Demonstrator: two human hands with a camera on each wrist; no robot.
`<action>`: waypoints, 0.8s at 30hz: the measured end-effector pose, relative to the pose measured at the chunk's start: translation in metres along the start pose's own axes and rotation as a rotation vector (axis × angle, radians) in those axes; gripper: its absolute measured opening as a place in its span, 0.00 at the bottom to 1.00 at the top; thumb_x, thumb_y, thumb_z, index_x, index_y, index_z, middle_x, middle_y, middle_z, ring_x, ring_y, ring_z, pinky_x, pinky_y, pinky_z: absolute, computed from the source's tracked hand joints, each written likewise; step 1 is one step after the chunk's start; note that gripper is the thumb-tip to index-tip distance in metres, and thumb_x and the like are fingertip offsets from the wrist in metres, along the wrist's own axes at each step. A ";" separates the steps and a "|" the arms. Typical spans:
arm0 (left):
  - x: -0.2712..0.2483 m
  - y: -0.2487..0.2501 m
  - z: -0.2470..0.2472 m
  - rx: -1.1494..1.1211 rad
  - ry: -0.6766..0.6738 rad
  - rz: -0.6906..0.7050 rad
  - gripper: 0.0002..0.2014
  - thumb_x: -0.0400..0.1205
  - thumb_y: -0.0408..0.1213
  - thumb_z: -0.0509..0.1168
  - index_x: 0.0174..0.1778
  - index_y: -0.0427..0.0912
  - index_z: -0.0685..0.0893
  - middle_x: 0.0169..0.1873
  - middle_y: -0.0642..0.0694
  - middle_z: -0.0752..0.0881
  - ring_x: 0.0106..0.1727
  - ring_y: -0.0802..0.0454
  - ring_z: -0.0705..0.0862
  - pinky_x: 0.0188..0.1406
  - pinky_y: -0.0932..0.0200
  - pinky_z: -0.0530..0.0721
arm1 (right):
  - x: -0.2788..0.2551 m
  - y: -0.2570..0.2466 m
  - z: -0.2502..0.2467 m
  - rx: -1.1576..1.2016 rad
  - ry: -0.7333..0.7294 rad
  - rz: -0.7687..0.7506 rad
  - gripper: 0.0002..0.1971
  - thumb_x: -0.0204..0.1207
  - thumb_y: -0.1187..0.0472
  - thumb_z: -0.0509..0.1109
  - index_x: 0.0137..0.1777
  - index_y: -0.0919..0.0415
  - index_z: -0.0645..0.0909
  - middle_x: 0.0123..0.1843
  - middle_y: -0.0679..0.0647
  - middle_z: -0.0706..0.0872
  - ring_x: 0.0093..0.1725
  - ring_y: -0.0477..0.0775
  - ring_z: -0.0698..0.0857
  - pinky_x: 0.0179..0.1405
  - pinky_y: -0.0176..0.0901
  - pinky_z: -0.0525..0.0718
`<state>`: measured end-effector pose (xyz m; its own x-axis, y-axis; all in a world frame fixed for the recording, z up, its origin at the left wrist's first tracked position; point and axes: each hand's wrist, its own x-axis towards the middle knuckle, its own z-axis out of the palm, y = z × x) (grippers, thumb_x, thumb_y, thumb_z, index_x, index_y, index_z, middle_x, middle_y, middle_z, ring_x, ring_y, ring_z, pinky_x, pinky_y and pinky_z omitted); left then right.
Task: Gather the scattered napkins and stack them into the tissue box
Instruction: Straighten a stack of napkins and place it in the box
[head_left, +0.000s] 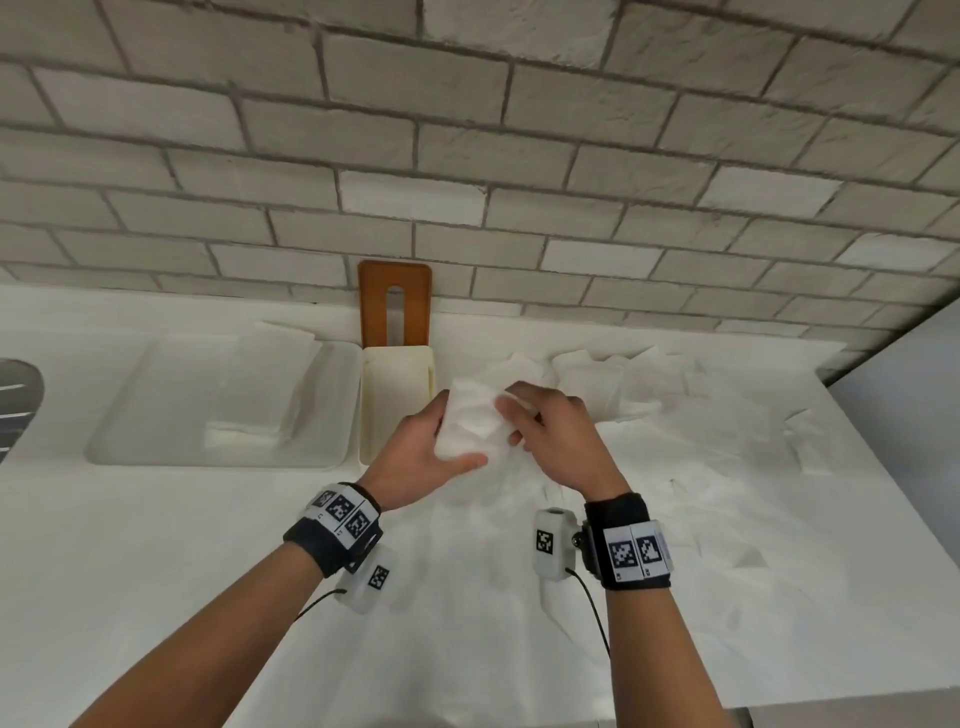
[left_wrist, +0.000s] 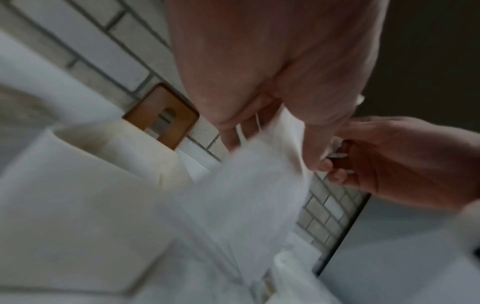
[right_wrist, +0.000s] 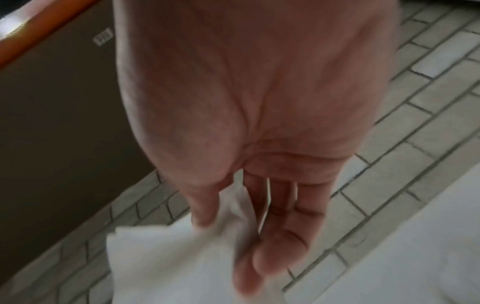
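Observation:
Above the counter, both hands hold one white napkin (head_left: 467, 415) between them. My left hand (head_left: 448, 442) grips its left side, thumb in front and fingers behind. My right hand (head_left: 515, 420) pinches its right edge; in the right wrist view the thumb (right_wrist: 205, 211) presses the napkin (right_wrist: 168, 257) against the fingers. The cream tissue box (head_left: 397, 395) stands open just left of the hands, with its brown slotted lid (head_left: 395, 304) leaning on the wall. More napkins (head_left: 649, 384) lie scattered over the counter to the right. The left wrist view is blurred but shows the napkin (left_wrist: 246, 185) and the box (left_wrist: 116, 148).
A shallow white tray (head_left: 332, 457) holding a few flat napkins sits left of the box. A metal object (head_left: 18, 395) shows at the far left edge. A brick wall (head_left: 467, 156) runs behind the counter, whose right end (head_left: 883, 467) drops off.

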<state>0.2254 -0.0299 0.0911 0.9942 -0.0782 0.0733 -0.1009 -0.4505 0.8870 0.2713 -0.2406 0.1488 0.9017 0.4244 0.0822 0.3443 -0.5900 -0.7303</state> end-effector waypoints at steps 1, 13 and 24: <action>0.002 0.005 0.001 -0.068 0.070 -0.001 0.31 0.80 0.46 0.82 0.77 0.57 0.78 0.63 0.66 0.88 0.65 0.66 0.87 0.63 0.66 0.83 | 0.000 -0.006 -0.004 0.081 0.086 0.018 0.13 0.93 0.42 0.64 0.61 0.46 0.87 0.40 0.46 0.92 0.42 0.43 0.93 0.47 0.44 0.89; -0.006 0.036 0.021 -0.608 0.300 -0.161 0.17 0.90 0.39 0.71 0.76 0.48 0.82 0.65 0.52 0.92 0.67 0.52 0.90 0.73 0.37 0.87 | -0.046 -0.025 0.082 0.568 0.296 0.203 0.18 0.95 0.42 0.58 0.83 0.34 0.66 0.75 0.37 0.83 0.71 0.32 0.83 0.66 0.28 0.81; -0.029 0.001 0.003 -0.822 0.290 -0.374 0.19 0.89 0.40 0.72 0.77 0.53 0.82 0.67 0.47 0.92 0.68 0.42 0.91 0.73 0.29 0.85 | -0.052 -0.023 0.115 0.663 0.124 0.380 0.23 0.93 0.63 0.62 0.78 0.33 0.71 0.66 0.38 0.89 0.63 0.36 0.89 0.61 0.36 0.88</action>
<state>0.1962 -0.0305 0.0882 0.9383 0.2181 -0.2684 0.1736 0.3742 0.9110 0.1866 -0.1700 0.0836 0.9627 0.1719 -0.2088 -0.1881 -0.1291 -0.9736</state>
